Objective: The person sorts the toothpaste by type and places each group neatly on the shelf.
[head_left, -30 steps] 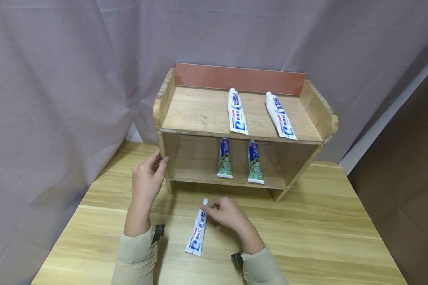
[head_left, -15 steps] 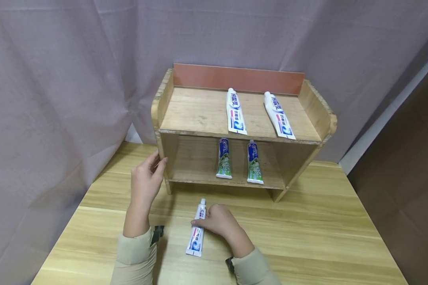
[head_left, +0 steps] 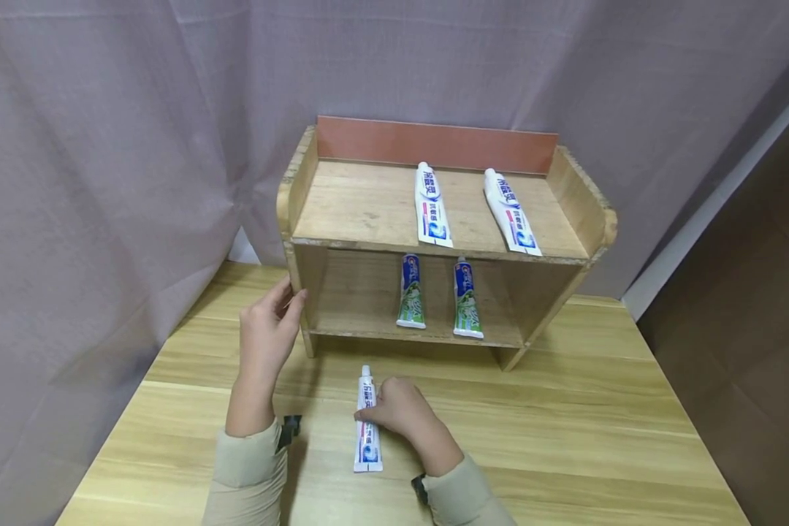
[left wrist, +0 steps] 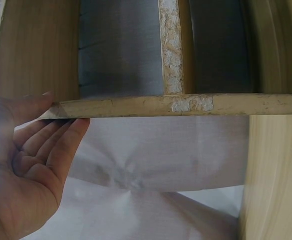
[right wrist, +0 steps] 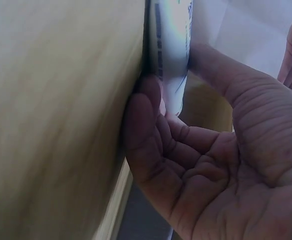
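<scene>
My left hand [head_left: 267, 329] grips the left side panel of a two-tier wooden shelf [head_left: 368, 215]. In the left wrist view the thumb lies on one face of that panel [left wrist: 136, 106] and the fingers on the other. On the table before the shelf is a white and blue toothpaste tube [head_left: 368, 454], cap toward the shelf. My right hand [head_left: 404, 410] pinches it near its middle, thumb across the top. The right wrist view shows the fingertips [right wrist: 140, 117] low between the tube [right wrist: 171, 45] and the tabletop.
Two matching white toothpaste tubes [head_left: 432, 208] [head_left: 513, 215] lie on the upper tier. Two blue and green tubes [head_left: 410, 292] [head_left: 467, 301] lie on the lower tier. A reddish-brown back strip [head_left: 434, 144] tops the shelf. Grey curtain [head_left: 138, 146] hangs behind the wooden table [head_left: 598, 424].
The right hand has slid from near the cap to the tube's middle. The tube has turned from slanting to nearly straight toward the shelf. The left hand keeps its place on the panel.
</scene>
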`<state>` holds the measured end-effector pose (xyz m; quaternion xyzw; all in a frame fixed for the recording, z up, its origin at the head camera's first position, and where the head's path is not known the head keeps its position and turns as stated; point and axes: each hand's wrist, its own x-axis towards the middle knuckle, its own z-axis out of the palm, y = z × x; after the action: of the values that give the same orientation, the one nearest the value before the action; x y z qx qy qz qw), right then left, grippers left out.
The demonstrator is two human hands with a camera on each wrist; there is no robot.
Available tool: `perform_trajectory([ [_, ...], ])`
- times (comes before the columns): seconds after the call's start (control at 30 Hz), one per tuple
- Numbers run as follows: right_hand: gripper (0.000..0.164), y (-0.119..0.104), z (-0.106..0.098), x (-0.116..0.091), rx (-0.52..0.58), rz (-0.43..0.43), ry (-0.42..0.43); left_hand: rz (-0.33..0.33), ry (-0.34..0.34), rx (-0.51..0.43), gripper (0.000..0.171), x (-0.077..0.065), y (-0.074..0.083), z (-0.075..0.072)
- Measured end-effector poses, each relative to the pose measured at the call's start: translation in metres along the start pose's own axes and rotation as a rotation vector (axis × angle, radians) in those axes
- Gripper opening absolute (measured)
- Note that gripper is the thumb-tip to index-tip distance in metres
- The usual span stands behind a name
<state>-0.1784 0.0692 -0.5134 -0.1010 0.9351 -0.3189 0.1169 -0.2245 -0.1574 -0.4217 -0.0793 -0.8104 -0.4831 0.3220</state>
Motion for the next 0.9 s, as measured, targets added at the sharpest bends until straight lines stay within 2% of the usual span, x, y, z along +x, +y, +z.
perform_trajectory([
  [0.27, 0.048, -0.0005, -0.0024, -0.0006, 0.029, 0.007, -0.036, -0.005, 0.006, 0.004, 0.032, -0.0004, -0.0011, 0.0008],
  [0.53, 0.029, -0.0003, -0.0031, 0.0001, 0.058, 0.001, -0.106, 0.000, 0.014, 0.009, 0.032, 0.0001, -0.0017, 0.0012],
  [0.9, 0.026, 0.0030, -0.0065, 0.0010, 0.034, -0.045, -0.141, 0.000, 0.009, 0.005, 0.032, -0.0007, -0.0009, 0.0009],
])
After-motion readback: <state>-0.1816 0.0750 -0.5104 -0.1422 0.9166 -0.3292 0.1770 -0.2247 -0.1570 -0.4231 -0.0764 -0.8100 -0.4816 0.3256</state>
